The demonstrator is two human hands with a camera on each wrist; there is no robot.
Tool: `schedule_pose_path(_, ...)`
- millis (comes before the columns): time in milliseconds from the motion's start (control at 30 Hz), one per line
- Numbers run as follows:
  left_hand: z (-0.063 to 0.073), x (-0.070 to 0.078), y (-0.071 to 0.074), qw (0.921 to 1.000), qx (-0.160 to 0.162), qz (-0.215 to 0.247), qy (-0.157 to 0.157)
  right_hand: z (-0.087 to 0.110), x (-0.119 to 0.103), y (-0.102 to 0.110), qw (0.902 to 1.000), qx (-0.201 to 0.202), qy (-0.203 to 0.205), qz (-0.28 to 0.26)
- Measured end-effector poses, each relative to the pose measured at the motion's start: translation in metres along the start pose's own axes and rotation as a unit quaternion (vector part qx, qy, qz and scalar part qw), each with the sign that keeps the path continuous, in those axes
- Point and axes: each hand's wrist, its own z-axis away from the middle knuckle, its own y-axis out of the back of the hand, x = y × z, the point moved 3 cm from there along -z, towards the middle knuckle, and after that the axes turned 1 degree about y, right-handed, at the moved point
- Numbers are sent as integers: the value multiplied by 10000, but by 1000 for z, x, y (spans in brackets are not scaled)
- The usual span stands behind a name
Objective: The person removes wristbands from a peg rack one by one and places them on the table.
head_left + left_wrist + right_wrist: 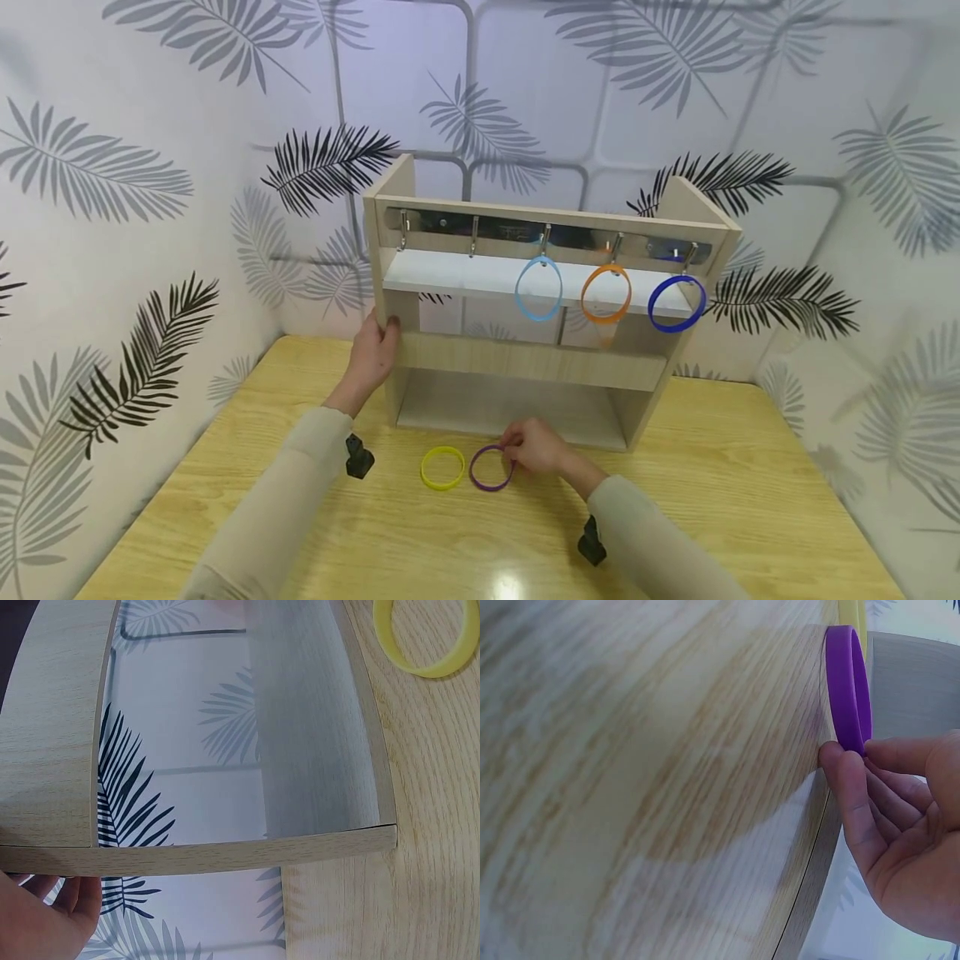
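Observation:
My left hand point(372, 354) grips the left side panel of a small wooden shelf point(525, 360), thumb in front and fingers behind the edge. With my right hand point(542, 447) I pinch a purple silicone wristband point(842, 690) between thumb and fingertips, at its right side, low over the table before the shelf. A yellow wristband point(427, 672) lies flat to the left of the purple one. From the metal hook rail point(480, 227) hang a light blue wristband point(538, 317), an orange wristband point(606, 319) and a dark blue wristband point(675, 327). The two leftmost hooks are bare.
The shelf stands upright at the back of a light wooden table point(420, 550). Behind it and along both sides rises a wall with leaf-patterned paper point(517, 75). A compartment opens at the shelf's bottom point(465, 400). Black camera mounts sit at both wrists.

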Motion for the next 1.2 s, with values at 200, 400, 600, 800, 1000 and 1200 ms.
schedule_pose_path(200, 0, 0, 0, 10000, 14, 17, 10, 1, -1, 0, 10000, -61, -43, 22)
schedule_pose_path(400, 1, -2, -2, 10000, -36, 31, 14, 3, 0, 2, 9996, 46, 35, 260)
schedule_pose_path(600, 1, -1, -2, 10000, -18, 52, 37, 2, -2, 11, 9967, 287, 277, 703)
schedule_pose_path(800, 1, -1, -3, 10000, -7, 34, 0, 5, -7, 23, 9978, 325, 407, 409)
schedule_pose_path(1000, 1, -2, -3, 10000, -30, 20, -32, 15, -21, 39, 9983, 432, 355, 150)
schedule_pose_path(1200, 0, -2, -2, 9999, -37, 96, -3, 22, -39, 54, 9953, 775, 452, 370)
